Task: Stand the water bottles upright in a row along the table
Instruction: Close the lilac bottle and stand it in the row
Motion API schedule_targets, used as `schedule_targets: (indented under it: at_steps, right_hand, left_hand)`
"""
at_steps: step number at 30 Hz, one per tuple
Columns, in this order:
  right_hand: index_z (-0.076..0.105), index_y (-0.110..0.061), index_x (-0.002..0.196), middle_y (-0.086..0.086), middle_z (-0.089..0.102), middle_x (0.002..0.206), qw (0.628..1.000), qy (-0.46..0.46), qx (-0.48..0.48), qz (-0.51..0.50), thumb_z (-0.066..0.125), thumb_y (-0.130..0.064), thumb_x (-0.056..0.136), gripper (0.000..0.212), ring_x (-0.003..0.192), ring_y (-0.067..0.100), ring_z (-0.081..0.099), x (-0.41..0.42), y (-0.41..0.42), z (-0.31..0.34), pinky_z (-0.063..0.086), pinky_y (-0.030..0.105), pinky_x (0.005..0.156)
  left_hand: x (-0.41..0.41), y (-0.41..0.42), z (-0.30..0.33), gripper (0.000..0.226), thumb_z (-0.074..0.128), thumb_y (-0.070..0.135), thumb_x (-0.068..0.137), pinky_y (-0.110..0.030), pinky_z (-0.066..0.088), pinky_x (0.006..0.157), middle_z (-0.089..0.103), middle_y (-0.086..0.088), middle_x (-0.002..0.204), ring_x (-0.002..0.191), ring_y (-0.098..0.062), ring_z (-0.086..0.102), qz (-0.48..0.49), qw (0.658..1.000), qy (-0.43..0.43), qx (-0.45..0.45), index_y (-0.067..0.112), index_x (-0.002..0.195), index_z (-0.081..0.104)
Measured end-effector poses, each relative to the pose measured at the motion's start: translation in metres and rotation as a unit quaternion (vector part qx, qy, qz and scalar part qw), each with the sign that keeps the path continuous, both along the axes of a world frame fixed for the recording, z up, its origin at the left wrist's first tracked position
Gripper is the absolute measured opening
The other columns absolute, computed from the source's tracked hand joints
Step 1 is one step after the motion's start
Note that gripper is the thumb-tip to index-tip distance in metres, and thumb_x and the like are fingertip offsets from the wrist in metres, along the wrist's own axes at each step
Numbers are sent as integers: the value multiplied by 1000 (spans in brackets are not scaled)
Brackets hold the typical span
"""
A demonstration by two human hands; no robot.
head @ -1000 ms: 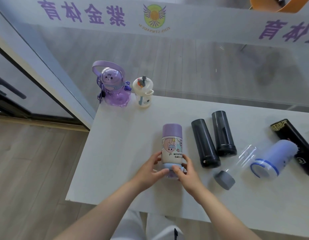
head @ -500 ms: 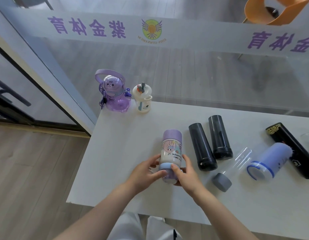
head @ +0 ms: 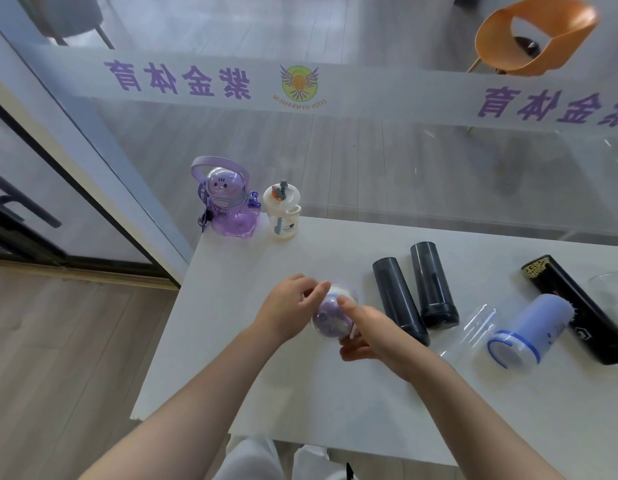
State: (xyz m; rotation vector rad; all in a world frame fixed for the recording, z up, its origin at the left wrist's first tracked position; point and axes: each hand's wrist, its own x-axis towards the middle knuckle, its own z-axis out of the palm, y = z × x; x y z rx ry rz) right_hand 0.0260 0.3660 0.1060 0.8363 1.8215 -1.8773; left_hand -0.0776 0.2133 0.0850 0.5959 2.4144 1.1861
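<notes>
A purple-capped cartoon bottle (head: 330, 318) is held between both hands above the white table (head: 252, 344), seen end-on and motion-blurred. My left hand (head: 289, 311) grips its left side and my right hand (head: 373, 332) its right side. A purple bear-shaped bottle (head: 227, 202) and a small white straw cup (head: 282, 211) stand upright at the far left corner. Two dark bottles (head: 399, 297) (head: 432, 284), a clear bottle (head: 477, 323), a blue tumbler (head: 531, 332) and a black bottle (head: 577, 306) lie on their sides to the right.
A glass wall with purple lettering runs along the table's far edge. An orange chair (head: 532, 36) stands behind it. A clear cup (head: 612, 299) shows at the right edge. Wooden floor lies to the left of the table.
The cartoon bottle lay flat on the table with my hands at its near end. It has since been lifted and tipped, so that one end faces the camera.
</notes>
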Motion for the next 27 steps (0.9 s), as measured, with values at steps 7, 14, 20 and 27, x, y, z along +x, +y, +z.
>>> schedule_targets:
  at_steps: [7,14,20,27]
  right_hand:
    - [60,-4,109,15,56,88,996,38,-67,-47,72,-59,73,67,68,23,64,-6,5,2,57,33,71]
    - [61,-16,99,6,69,82,989,64,131,-3,63,-62,80,49,67,14,66,-13,16,0,60,30,69]
    - [57,-30,89,-5,69,87,956,37,287,49,37,-89,67,67,82,11,63,-16,20,2,47,27,65]
    - [50,-24,112,-3,63,101,919,50,385,66,45,-77,79,63,87,14,60,-21,26,1,47,31,67]
  left_hand:
    - [-20,28,0,34,37,40,100,-29,38,93,52,-3,108,103,-14,50,62,986,-132,86,19,96,63]
    - [-12,39,-7,51,35,56,94,-34,44,97,65,-8,116,109,-20,59,71,952,-242,173,17,114,62]
    - [-10,39,-8,29,39,43,99,-19,35,98,38,5,131,118,-4,47,88,964,-167,185,32,124,50]
    - [-5,31,-3,42,51,46,84,-27,44,97,55,-3,128,119,-14,52,71,955,-189,219,24,121,50]
